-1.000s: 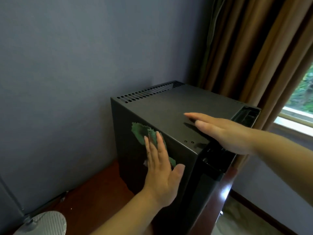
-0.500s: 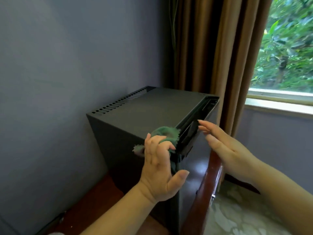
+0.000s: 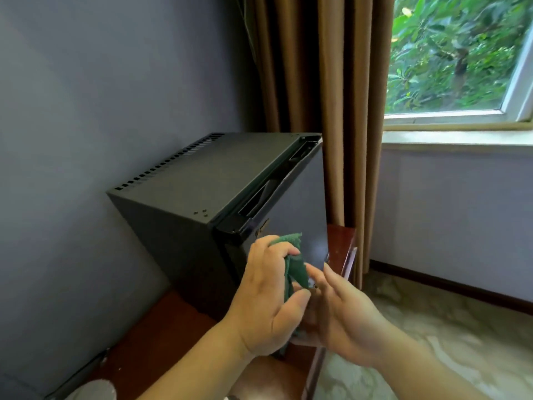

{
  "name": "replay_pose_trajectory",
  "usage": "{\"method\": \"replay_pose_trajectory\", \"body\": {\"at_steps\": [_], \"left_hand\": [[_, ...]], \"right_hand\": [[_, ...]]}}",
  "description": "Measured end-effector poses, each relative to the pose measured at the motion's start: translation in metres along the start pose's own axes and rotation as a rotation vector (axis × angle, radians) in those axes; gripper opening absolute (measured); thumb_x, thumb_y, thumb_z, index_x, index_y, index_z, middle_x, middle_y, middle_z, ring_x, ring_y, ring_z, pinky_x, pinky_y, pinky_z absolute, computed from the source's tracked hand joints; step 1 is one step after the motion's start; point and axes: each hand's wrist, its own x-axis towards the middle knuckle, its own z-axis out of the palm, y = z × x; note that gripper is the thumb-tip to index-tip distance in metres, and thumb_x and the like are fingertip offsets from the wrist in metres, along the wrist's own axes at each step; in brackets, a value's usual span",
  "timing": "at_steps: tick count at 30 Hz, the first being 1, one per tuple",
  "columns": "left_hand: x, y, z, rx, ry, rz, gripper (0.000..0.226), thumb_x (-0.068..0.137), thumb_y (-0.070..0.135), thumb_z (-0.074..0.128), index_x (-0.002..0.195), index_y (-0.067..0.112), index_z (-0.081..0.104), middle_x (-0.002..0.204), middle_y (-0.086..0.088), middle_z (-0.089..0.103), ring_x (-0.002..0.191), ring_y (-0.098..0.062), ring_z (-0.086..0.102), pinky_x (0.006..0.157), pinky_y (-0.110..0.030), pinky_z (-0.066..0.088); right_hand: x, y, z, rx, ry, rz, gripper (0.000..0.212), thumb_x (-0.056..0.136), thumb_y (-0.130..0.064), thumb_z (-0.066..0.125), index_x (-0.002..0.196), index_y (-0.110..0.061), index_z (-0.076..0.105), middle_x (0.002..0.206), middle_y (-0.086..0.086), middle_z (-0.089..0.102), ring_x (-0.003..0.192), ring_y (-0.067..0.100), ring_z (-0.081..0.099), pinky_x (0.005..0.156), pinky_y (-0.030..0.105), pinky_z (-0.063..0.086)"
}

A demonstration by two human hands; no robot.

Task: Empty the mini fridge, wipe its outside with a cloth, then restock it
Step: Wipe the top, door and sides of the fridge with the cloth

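Head view: left hand (image 3: 268, 301) bunches the soft, limp cloth (image 3: 295, 269); right hand (image 3: 346, 316) hovers straight-fingered beside it. Probably best gripped mid-fold.

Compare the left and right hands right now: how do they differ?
The left hand has its fingers curled round the green cloth; the right hand holds nothing, its fingers straight. The left hand sits higher, nearer the fridge corner; the right hand is lower and further right, fingertips close by the cloth. Both are in front of the mini fridge, at its glossy door.
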Motion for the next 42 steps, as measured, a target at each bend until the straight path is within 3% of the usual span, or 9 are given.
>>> {"method": "replay_pose_trajectory", "body": {"at_steps": [5, 9, 13, 17, 21, 25, 31, 36, 42], "left_hand": [[0.017, 0.004, 0.037, -0.203, 0.026, -0.322, 0.043, 0.084, 0.04, 0.043, 0.124, 0.03, 0.031, 0.137, 0.009, 0.019, 0.126, -0.008, 0.038, 0.105, -0.022, 0.037], [0.036, -0.001, 0.057, -0.076, -0.047, -0.406, 0.044, 0.089, 0.05, 0.037, 0.125, 0.025, 0.039, 0.136, 0.014, 0.021, 0.125, -0.002, 0.037, 0.1, -0.011, 0.033], [0.045, -0.004, 0.079, -0.017, -0.115, -0.518, 0.063, 0.095, 0.07, 0.025, 0.137, 0.026, 0.044, 0.14, 0.017, 0.028, 0.134, -0.011, 0.038, 0.108, -0.036, 0.041], [0.052, 0.002, 0.087, -0.026, -0.118, -0.597, 0.065, 0.099, 0.068, 0.024, 0.151, 0.03, 0.035, 0.153, 0.021, 0.029, 0.146, -0.011, 0.029, 0.116, -0.041, 0.035], [0.064, 0.019, 0.058, 0.096, -0.099, -0.626, 0.06, 0.099, 0.061, 0.026, 0.153, 0.036, 0.031, 0.156, 0.029, 0.023, 0.148, 0.0, 0.022, 0.12, -0.034, 0.03], [0.078, 0.033, 0.012, 0.358, -0.002, -0.489, 0.046, 0.101, 0.046, 0.04, 0.139, 0.025, 0.054, 0.144, 0.018, 0.044, 0.135, -0.006, 0.045, 0.109, -0.027, 0.042], [0.1, 0.019, -0.038, 0.863, -0.064, -0.362, 0.05, 0.094, 0.047, 0.052, 0.133, 0.018, 0.06, 0.134, -0.002, 0.054, 0.127, -0.024, 0.048, 0.103, -0.044, 0.043], [0.103, -0.014, -0.061, 0.785, -0.24, -0.577, 0.067, 0.093, 0.067, 0.028, 0.15, 0.035, 0.038, 0.151, 0.011, 0.037, 0.143, -0.011, 0.025, 0.117, -0.04, 0.028], [0.094, -0.027, -0.064, 0.544, -0.119, -0.569, 0.055, 0.101, 0.05, 0.025, 0.15, 0.031, 0.041, 0.15, 0.017, 0.04, 0.143, 0.002, 0.027, 0.12, -0.033, 0.027]], "right_hand": [[0.017, -0.005, -0.017, 0.247, -0.041, 0.156, 0.065, 0.095, -0.072, 0.031, 0.139, -0.032, 0.057, 0.138, 0.013, 0.062, 0.115, 0.037, 0.066, 0.086, 0.053, 0.055], [0.028, -0.031, -0.053, 0.372, 0.051, 0.081, 0.062, 0.099, -0.062, 0.035, 0.141, -0.02, 0.055, 0.133, 0.019, 0.064, 0.118, 0.039, 0.065, 0.103, 0.058, 0.047], [0.044, -0.065, -0.084, 0.354, 0.144, -0.036, 0.038, 0.103, -0.04, 0.046, 0.137, -0.028, 0.056, 0.127, 0.018, 0.068, 0.113, 0.037, 0.068, 0.096, 0.053, 0.051], [0.064, -0.074, -0.089, 0.225, 0.202, -0.135, 0.03, 0.102, -0.02, 0.051, 0.128, -0.029, 0.063, 0.119, 0.011, 0.073, 0.107, 0.029, 0.071, 0.089, 0.045, 0.055], [0.089, -0.072, -0.08, 0.079, 0.3, -0.192, 0.028, 0.097, -0.009, 0.063, 0.119, -0.026, 0.066, 0.114, 0.007, 0.074, 0.103, 0.023, 0.072, 0.083, 0.038, 0.059], [0.118, -0.085, -0.069, -0.115, 0.481, -0.381, 0.028, 0.093, -0.013, 0.069, 0.108, -0.036, 0.066, 0.113, -0.005, 0.07, 0.102, 0.011, 0.069, 0.091, 0.035, 0.058], [0.138, -0.115, -0.038, -0.429, 0.557, -0.707, 0.04, 0.099, -0.029, 0.06, 0.138, -0.034, 0.05, 0.134, -0.012, 0.048, 0.112, -0.005, 0.051, 0.098, 0.007, 0.041], [0.125, -0.058, 0.002, -0.582, 0.313, -0.84, 0.063, 0.099, -0.048, 0.042, 0.157, -0.036, 0.019, 0.161, -0.016, 0.024, 0.151, 0.004, 0.017, 0.124, 0.043, 0.022], [0.118, 0.008, 0.0, -0.712, 0.202, -0.858, 0.07, 0.096, -0.05, 0.04, 0.155, -0.039, 0.005, 0.166, -0.022, -0.002, 0.154, 0.005, -0.008, 0.126, 0.046, 0.007]]}}
